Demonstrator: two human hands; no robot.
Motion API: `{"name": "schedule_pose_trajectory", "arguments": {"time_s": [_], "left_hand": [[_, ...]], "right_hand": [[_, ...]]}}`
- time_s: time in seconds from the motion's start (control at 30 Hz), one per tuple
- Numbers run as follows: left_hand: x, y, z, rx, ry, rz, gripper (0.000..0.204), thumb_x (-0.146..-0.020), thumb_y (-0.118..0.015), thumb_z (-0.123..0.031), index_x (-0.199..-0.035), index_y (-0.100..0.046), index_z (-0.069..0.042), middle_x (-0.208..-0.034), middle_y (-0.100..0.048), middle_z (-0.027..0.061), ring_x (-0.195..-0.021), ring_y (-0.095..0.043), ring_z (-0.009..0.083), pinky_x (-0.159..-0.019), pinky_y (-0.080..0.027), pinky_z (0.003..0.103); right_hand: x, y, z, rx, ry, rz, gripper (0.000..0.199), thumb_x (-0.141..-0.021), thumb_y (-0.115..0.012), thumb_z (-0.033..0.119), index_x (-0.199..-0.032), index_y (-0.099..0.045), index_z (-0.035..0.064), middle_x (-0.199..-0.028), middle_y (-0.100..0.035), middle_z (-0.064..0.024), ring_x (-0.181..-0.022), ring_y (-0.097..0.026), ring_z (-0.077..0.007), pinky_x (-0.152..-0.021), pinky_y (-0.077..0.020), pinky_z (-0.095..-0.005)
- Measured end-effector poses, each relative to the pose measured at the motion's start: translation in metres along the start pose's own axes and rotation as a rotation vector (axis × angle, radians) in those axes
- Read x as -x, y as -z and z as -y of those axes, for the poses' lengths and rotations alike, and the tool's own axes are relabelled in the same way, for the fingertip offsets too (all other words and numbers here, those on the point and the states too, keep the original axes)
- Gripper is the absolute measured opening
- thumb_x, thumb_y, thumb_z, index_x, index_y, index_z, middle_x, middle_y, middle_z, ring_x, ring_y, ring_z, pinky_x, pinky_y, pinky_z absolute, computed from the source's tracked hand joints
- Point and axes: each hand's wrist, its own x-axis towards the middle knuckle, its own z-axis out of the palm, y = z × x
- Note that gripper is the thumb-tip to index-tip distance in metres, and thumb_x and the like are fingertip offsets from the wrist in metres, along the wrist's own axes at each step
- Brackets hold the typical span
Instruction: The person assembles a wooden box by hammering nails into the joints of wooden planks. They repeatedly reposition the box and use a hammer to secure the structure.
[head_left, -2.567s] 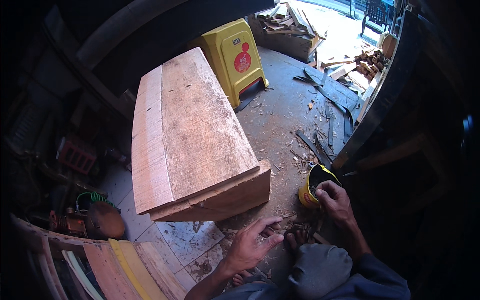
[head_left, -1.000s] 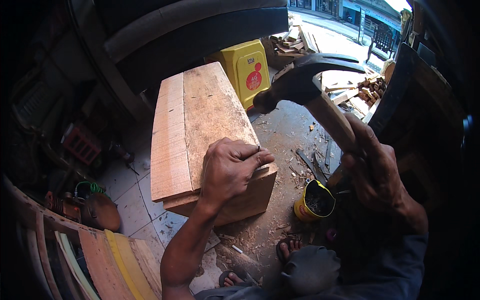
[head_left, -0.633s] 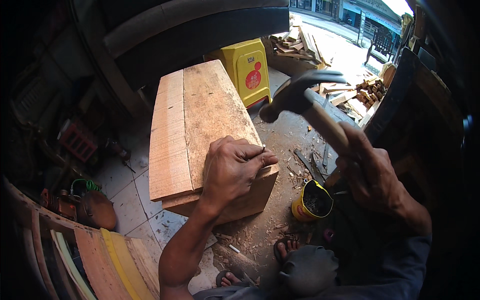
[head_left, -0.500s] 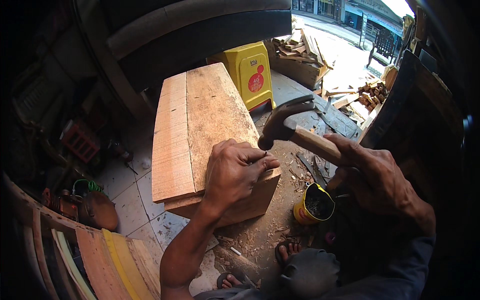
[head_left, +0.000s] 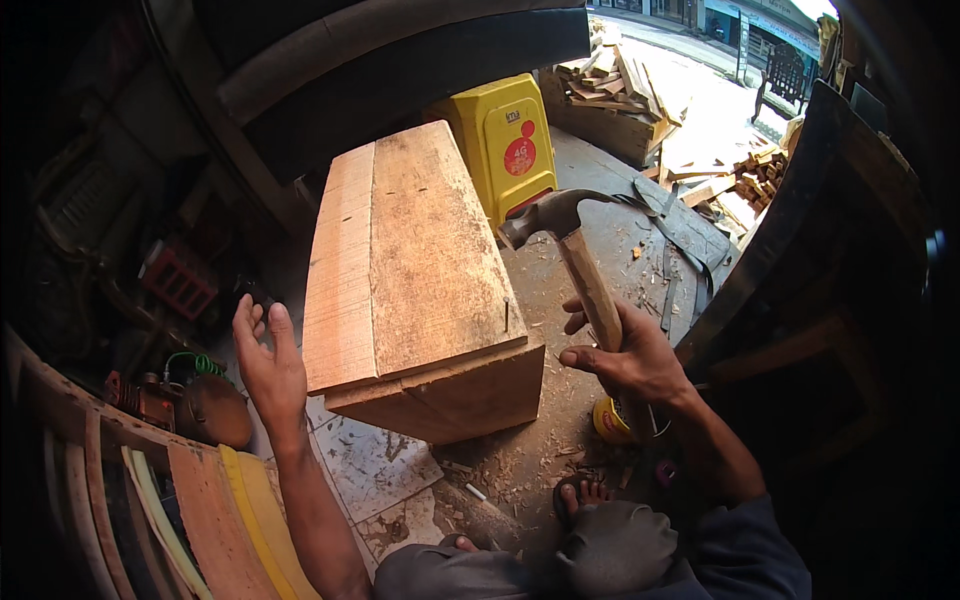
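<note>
Head | left hand (head_left: 272, 370) unclenched | right hand (head_left: 642, 358) holding wooden-handled hammer (head_left: 588, 275) | nail (head_left: 506, 316) upright in rough plank (head_left: 430, 250)

The floor (head_left: 590, 262) was part grey and bare, part pale tile (head_left: 375, 460), with wood shavings (head_left: 515, 450) strewn over it. A wooden box (head_left: 435, 250) stood there – its base probably on the floor, though the near face hid it. Two boards lying side by side made its top, and a dark nail (head_left: 506, 314) stood upright near the right front corner. Beyond the box was a yellow stool (head_left: 490, 110); to the right of it, a yellow tub (head_left: 610, 420). Black strips (head_left: 668, 235) lay farther off to the right – loosely tangled – and a small white stick (head_left: 476, 491) lay among the nearer shavings.
</note>
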Motion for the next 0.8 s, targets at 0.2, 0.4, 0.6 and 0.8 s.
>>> {"name": "schedule_pose_trajectory", "arguments": {"time_s": [0.2, 0.4, 0.6, 0.8], "left_hand": [[0.018, 0.005, -0.006, 0.588, 0.516, 0.663, 0.060, -0.103, -0.066, -0.037, -0.141, -0.052, 0.007, -0.130, -0.065, 0.0168, -0.116, -0.063, 0.0185, -0.100, -0.049, 0.031], [0.020, 0.002, -0.016, 0.582, 0.511, 0.664, 0.060, -0.102, -0.066, -0.035, -0.141, -0.051, 0.008, -0.128, -0.066, 0.0174, -0.113, -0.065, 0.0183, -0.098, -0.050, 0.031], [0.025, -0.004, -0.013, 0.417, 0.399, 0.599, 0.057, -0.103, -0.064, -0.037, -0.138, -0.054, 0.007, -0.125, -0.066, 0.0153, -0.109, -0.064, 0.0170, -0.098, -0.048, 0.030], [0.029, -0.009, -0.011, 0.412, 0.383, 0.542, 0.053, -0.103, -0.063, -0.037, -0.134, -0.059, 0.007, -0.119, -0.068, 0.0141, -0.103, -0.066, 0.0167, -0.094, -0.049, 0.029]], "right_hand": [[-0.036, -0.044, -0.040, -0.169, 0.207, 0.047, 0.072, -0.083, -0.089, 0.025, -0.139, -0.052, -0.0007, -0.122, -0.071, -0.0154, -0.112, -0.068, -0.0213, -0.097, -0.0549, -0.0365], [-0.040, -0.058, -0.052, -0.147, 0.275, -0.082, 0.064, -0.084, -0.087, 0.024, -0.134, -0.056, 0.0007, -0.109, -0.075, -0.0156, -0.102, -0.072, -0.0214, -0.088, -0.0574, -0.0379], [-0.035, -0.058, -0.042, -0.104, 0.238, -0.103, 0.049, -0.085, -0.086, 0.023, -0.122, -0.064, -0.0005, -0.099, -0.077, -0.0126, -0.090, -0.072, -0.0162, -0.079, -0.0583, -0.0342], [-0.037, -0.059, -0.047, -0.159, 0.226, -0.093, 0.049, -0.085, -0.086, 0.024, -0.122, -0.065, -0.0002, -0.097, -0.076, -0.0129, -0.089, -0.072, -0.0163, -0.079, -0.0582, -0.0348]]}}
